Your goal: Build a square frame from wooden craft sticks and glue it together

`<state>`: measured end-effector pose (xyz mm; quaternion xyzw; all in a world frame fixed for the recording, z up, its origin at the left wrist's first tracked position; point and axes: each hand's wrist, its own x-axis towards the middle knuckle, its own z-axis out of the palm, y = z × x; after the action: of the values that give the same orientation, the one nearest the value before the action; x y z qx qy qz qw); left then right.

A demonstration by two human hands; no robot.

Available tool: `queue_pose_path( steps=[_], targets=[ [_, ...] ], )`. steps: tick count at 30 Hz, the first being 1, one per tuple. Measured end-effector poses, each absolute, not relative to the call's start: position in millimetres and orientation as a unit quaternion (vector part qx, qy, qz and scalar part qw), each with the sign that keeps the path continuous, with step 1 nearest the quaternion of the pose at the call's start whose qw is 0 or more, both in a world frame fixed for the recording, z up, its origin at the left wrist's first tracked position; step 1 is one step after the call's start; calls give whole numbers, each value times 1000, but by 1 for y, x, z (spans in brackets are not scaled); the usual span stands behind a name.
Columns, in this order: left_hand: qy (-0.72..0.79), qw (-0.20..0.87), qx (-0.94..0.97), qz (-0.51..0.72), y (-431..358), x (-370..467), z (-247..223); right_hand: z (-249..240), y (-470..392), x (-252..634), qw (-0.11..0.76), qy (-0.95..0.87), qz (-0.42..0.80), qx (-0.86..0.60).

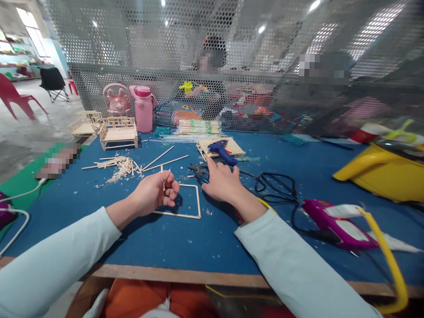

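Observation:
My left hand (156,192) is closed, pinching a short wooden stick (162,169) upright between thumb and fingers. Beneath it, a rectangular frame of thin wooden sticks (198,203) lies flat on the blue tabletop, its left part hidden by the hand. My right hand (222,180) reaches forward with its fingers apart, index finger stretched out, and I see nothing in its grasp. Just beyond its fingertips rests a blue glue gun (223,152) on a flat wooden stick piece (205,146). Cutting pliers (196,168) lie left of that hand, their handles partly hidden by it.
Loose sticks and offcuts (123,167) are heaped at left, before small wooden stick-built furniture (119,132). A pink flask (143,110) stands behind. Black cable (277,183), a purple power strip (342,225) and a yellow container (390,171) occupy the right. Perforated metal screen (160,49) closes off the back.

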<state>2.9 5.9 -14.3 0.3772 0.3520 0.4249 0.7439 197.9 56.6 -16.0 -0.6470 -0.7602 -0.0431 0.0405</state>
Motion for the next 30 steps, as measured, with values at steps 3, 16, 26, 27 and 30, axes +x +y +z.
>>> queue_pose_path(
  steps=[3, 16, 26, 27, 30],
  targets=[
    [336, 755, 363, 430, 5, 4, -15, -15, 55, 198, 94, -789, -48, -605],
    [285, 777, 354, 436, -6, 14, -19, -8, 18, 166, 316, -892, -3, -324],
    [303, 774, 346, 434, -8, 15, -13, -10, 16, 165, 316, -897, 37, -307],
    [301, 777, 341, 435, -8, 14, -13, -10, 15, 165, 327, -893, 51, -305],
    [299, 788, 317, 435, -6, 13, -12, -10, 13, 164, 370, -873, 86, -307]
  ],
)
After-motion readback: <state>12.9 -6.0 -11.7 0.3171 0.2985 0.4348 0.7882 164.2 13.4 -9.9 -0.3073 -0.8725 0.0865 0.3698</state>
